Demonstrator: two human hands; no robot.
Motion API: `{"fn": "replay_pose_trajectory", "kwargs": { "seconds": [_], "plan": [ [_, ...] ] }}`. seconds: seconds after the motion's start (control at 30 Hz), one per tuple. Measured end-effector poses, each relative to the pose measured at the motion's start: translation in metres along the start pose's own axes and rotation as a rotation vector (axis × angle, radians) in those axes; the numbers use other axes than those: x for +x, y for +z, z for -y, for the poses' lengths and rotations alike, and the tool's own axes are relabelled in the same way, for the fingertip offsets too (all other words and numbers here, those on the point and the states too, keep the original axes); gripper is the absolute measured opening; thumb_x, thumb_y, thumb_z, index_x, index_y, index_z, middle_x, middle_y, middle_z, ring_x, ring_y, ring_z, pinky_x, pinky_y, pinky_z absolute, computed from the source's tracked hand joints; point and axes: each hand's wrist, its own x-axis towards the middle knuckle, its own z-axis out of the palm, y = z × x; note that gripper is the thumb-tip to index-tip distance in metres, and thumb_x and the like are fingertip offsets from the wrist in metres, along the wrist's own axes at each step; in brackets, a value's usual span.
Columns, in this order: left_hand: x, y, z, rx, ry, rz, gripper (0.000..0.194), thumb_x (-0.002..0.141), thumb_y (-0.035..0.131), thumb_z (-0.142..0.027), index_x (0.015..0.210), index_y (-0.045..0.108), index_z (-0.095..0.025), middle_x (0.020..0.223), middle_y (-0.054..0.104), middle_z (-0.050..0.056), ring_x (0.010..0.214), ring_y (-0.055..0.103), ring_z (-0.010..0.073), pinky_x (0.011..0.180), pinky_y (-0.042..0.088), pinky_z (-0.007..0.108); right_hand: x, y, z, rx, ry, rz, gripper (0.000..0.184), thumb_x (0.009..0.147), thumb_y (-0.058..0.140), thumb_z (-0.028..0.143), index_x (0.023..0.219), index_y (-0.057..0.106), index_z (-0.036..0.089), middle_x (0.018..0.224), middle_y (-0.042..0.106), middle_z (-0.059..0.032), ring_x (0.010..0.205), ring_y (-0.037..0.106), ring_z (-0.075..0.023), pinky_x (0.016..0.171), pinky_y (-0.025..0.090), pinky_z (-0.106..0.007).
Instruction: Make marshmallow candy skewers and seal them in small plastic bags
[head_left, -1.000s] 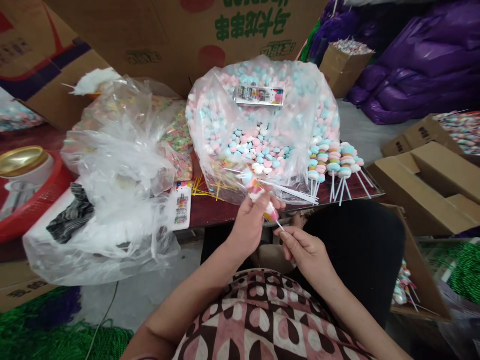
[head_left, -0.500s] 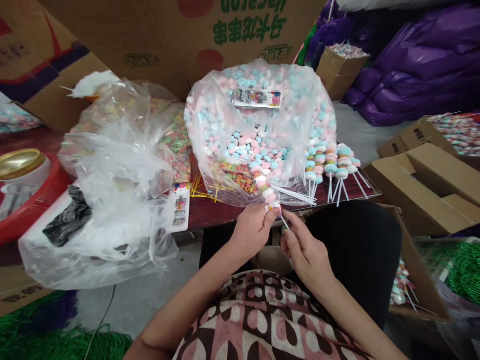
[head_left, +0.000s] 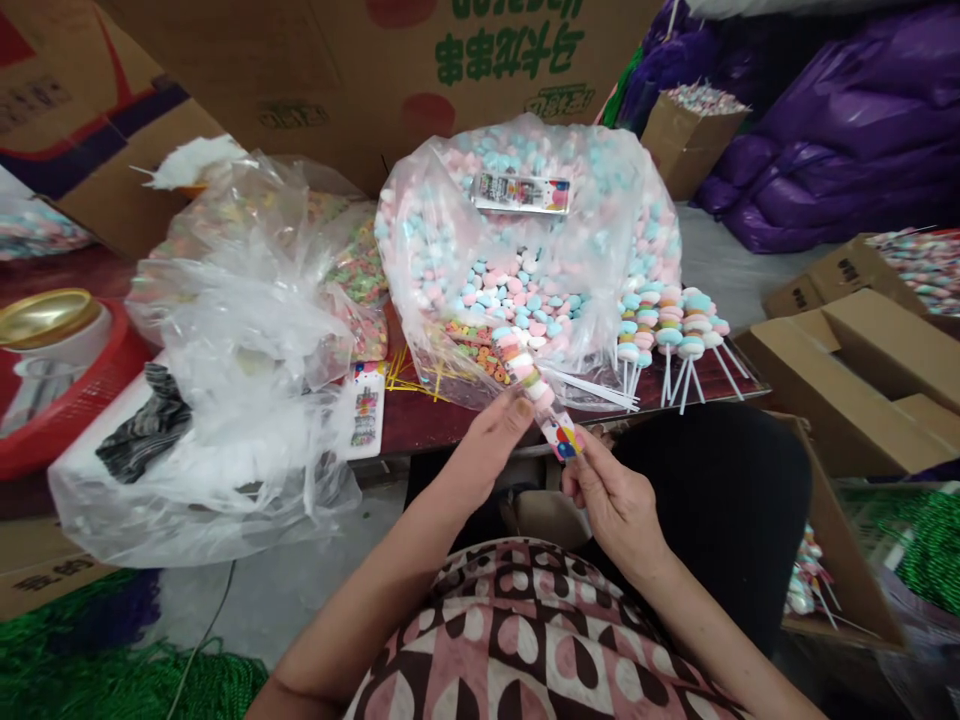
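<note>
Dark red table (head_left: 427, 425) up front, and at its near edge tilts the skewer (head_left: 520, 365): left hand (head_left: 491, 435) pinching its lower half, right hand (head_left: 616, 490) closed on the low end of the wrapper (head_left: 562, 437). Probably light, squashy, slick-filmed; low, gentle hold looks best.

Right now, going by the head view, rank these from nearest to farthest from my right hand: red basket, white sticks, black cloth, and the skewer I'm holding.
Nearest to your right hand first:
1. Skewer: in your hands.
2. White sticks: just beyond, at the table's edge.
3. Black cloth: well to the left.
4. Red basket: far left.
</note>
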Motion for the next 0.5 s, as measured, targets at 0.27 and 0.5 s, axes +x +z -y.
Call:
{"fn": "replay_pose_trajectory", "kwargs": {
  "seconds": [0.27,0.5],
  "plan": [
    [0.001,0.025,0.003,-0.41,-0.172,-0.011,0.038,0.075,0.076,-0.043,0.101,0.067,-0.016,0.061,0.059,-0.001,0.072,0.063,0.0171,0.063,0.045,0.025,-0.003,0.011,0.006,-0.037,0.012,0.032,0.037,0.098,0.041,0.032,0.123,0.065,0.019,0.061,0.059,0.0009,0.049,0.054,-0.0124,0.05,0.046,-0.024],
    [-0.007,0.01,0.004,-0.319,-0.112,-0.025,0.031,0.081,0.069,-0.045,0.083,0.067,-0.015,0.054,0.05,-0.002,0.07,0.058,0.0144,0.072,0.045,0.027,0.023,-0.015,0.011,0.063,0.051,0.253,0.03,0.092,0.056,0.044,0.089,0.075,0.021,0.064,0.065,-0.0019,0.057,0.06,-0.015,0.059,0.051,-0.027]
  ]
}}
